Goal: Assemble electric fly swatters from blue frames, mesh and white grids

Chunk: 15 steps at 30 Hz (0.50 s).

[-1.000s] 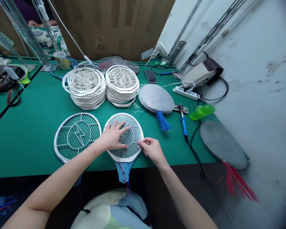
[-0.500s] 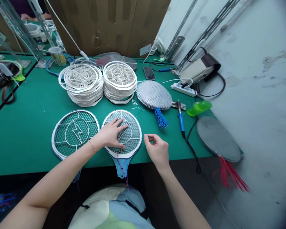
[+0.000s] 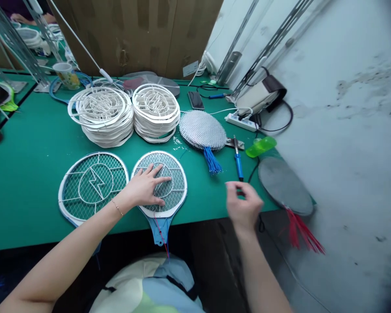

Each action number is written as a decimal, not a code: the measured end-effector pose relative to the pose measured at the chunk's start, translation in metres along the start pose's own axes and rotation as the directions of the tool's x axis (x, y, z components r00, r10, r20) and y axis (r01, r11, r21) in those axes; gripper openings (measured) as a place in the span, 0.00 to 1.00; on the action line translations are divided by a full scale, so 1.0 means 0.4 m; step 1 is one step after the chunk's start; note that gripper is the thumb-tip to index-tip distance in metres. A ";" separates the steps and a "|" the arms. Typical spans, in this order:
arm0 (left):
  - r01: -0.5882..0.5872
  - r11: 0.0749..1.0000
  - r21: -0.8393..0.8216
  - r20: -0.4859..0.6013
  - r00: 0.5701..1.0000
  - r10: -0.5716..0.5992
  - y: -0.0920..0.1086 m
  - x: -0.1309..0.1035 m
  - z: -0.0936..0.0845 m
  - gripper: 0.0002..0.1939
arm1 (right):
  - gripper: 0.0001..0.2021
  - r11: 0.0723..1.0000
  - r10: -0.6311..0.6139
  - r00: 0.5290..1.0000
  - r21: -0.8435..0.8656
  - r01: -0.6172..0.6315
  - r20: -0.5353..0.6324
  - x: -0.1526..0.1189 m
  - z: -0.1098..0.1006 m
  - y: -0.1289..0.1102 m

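Observation:
My left hand (image 3: 147,186) lies flat with fingers spread on the white-and-mesh head of a blue electric fly swatter (image 3: 176,191). A red and a dark wire run down its short blue neck. To the left lies a second swatter (image 3: 96,180) with a lightning-bolt grid, partly under my left forearm. My right hand (image 3: 245,204) is over the table's front edge, fingers curled and thumb tip near the index finger; whatever is in them, if anything, I cannot make out. Just beyond it lies a blue soldering iron (image 3: 238,163), its cord end close to my knuckles.
Two stacks of white grid frames (image 3: 106,117) stand behind the swatters. Right of them sits a pile of metal mesh sheets (image 3: 203,130) with blue wires. Grey mesh sheets (image 3: 285,184) with red wires overhang the right edge. A green plastic piece (image 3: 261,146) and power strip (image 3: 241,122) lie nearby.
My right hand has moved right, from beside the swatter's head to near the soldering iron. The left hand stays on the mesh. The whole view has shifted slightly.

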<state>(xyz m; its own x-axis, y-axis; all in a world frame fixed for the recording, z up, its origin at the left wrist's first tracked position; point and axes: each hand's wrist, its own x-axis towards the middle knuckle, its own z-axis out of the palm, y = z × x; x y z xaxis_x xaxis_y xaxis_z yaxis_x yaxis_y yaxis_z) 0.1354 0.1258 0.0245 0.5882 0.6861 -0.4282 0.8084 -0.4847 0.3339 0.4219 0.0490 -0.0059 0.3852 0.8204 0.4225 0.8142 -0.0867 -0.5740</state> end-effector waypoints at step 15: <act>-0.014 0.995 -0.097 -0.039 0.999 0.011 -0.009 -0.004 0.016 0.46 | 0.20 0.834 0.312 0.934 -0.521 -0.181 0.174 0.248 0.105 0.232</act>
<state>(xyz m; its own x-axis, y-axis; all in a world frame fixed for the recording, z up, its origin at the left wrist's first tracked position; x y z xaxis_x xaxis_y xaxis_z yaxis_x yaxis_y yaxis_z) 0.1318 0.1231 0.0184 0.5955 0.7016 -0.3913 0.7939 -0.4398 0.4198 0.5174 0.1460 -0.0469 0.5379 0.8378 0.0936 0.8357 -0.5152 -0.1903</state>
